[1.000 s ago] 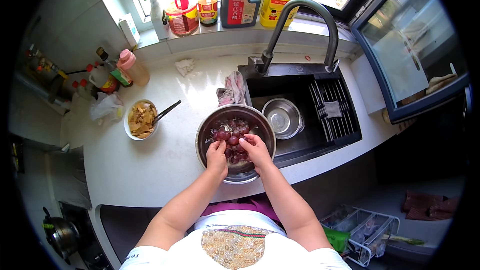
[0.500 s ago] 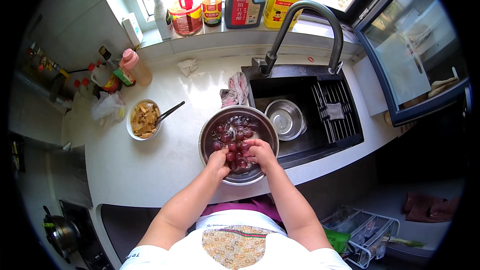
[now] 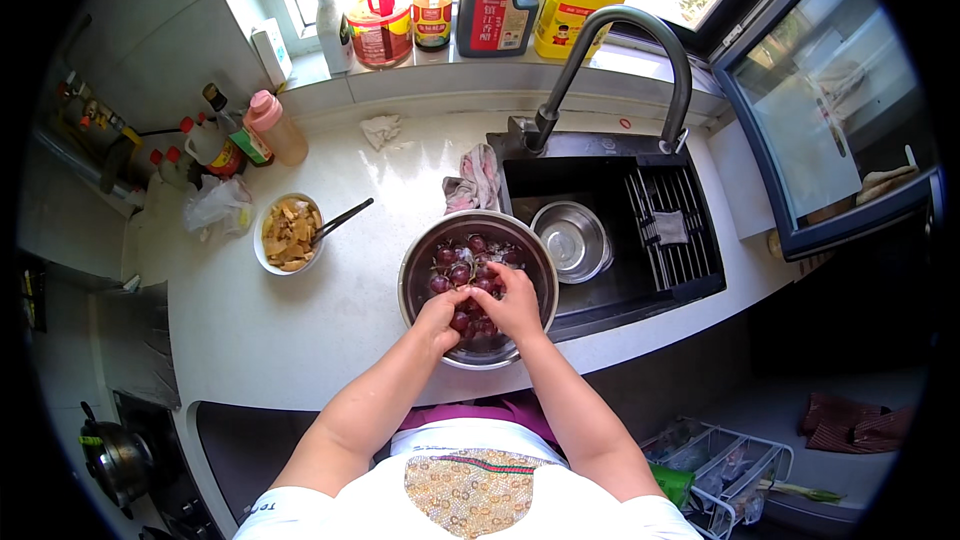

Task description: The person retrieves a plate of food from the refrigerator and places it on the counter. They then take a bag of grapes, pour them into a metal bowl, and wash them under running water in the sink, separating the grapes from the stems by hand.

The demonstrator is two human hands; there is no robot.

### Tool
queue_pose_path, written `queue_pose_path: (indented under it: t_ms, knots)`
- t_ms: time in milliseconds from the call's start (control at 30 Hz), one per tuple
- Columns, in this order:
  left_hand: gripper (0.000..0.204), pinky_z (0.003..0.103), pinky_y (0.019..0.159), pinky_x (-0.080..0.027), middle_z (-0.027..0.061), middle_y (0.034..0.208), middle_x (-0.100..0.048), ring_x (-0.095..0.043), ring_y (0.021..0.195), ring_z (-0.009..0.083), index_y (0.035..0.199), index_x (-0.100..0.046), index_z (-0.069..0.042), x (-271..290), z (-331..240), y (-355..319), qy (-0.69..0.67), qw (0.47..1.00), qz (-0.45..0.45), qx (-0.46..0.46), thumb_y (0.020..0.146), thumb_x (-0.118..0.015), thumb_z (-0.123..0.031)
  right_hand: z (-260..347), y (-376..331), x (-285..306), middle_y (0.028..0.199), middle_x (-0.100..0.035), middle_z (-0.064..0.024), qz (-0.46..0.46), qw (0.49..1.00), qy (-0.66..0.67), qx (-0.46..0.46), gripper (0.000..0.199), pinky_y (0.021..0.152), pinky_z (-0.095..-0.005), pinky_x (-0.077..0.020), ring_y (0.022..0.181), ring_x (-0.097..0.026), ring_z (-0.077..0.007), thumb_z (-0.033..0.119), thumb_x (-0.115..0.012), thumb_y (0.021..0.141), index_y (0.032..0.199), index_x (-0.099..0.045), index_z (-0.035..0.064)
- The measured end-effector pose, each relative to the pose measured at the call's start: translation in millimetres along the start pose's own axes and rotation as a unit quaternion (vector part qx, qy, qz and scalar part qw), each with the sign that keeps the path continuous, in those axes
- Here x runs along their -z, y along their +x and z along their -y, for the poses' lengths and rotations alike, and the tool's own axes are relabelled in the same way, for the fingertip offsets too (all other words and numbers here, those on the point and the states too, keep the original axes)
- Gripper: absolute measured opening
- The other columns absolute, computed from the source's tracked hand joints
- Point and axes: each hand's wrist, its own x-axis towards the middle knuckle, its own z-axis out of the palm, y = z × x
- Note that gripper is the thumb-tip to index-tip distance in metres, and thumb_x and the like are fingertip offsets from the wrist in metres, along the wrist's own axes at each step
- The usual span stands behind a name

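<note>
A steel bowl (image 3: 549, 278) on the counter holds dark red grapes (image 3: 459, 273) in water. My left hand (image 3: 441, 317) reaches over the bowl's near left side, its fingers closed round grapes of the bunch. From the near right, my right hand (image 3: 513, 303) bends over the same bunch, thumb and fingers pinched on a grape close to the left fingertips. Both hands partly cover the grapes beneath them.
Right of the bowl is a black sink (image 3: 625, 180) with a small steel pot (image 3: 572, 240), a drying rack (image 3: 668, 225) and a tall faucet (image 3: 655, 25). A crumpled cloth (image 3: 474, 180) lies behind the bowl. Leftward stands a food bowl (image 3: 290, 234) with chopsticks (image 3: 345, 219).
My right hand has moved left over the grapes, bringing its fingers close to the left hand's. The bunch sits a little lower, and the left hand has hardly moved.
</note>
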Motion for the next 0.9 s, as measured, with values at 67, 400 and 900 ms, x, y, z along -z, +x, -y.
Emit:
queue_pose_path:
  t_ms: [67,400,900]
  knots:
    - [0.02,0.048,0.092,-0.047,0.0114,0.105,-0.064,-0.061,0.098,0.026,0.104,-0.06,-0.007,-4,-6,0,-0.024,0.999,0.023,0.025,0.09,-0.057,-0.022,8,3,3,0.088,-0.06,-0.0112,0.055,0.997,0.022,-0.058,0.045,0.067,-0.0312,-0.0504,0.071,-0.06,-0.0211,0.021,-0.076,0.07,0.111,-0.062,0.007]
    - [0.02,0.047,0.089,-0.048,0.0097,0.103,-0.065,-0.062,0.096,0.0251,0.104,-0.061,-0.01,-15,-13,-11,-0.005,0.998,-0.024,0.05,0.087,-0.061,-0.021,21,-2,16,0.09,-0.061,-0.0127,0.098,0.993,0.042,-0.042,0.032,0.074,-0.0358,-0.051,0.081,-0.063,-0.0277,0.02,-0.07,0.075,0.103,-0.062,0.0069]
    - [0.01,0.048,0.092,-0.047,0.0118,0.1,-0.066,-0.063,0.095,0.0266,0.092,-0.062,-0.008,-7,-11,-5,0.004,0.998,-0.01,0.054,0.085,-0.063,-0.016,-3,-2,8,0.093,-0.068,-0.0057,0.166,0.967,0.158,-0.112,0.038,0.073,-0.0228,-0.0498,0.079,-0.062,-0.0086,0.003,-0.066,0.077,0.114,-0.063,0.0014]
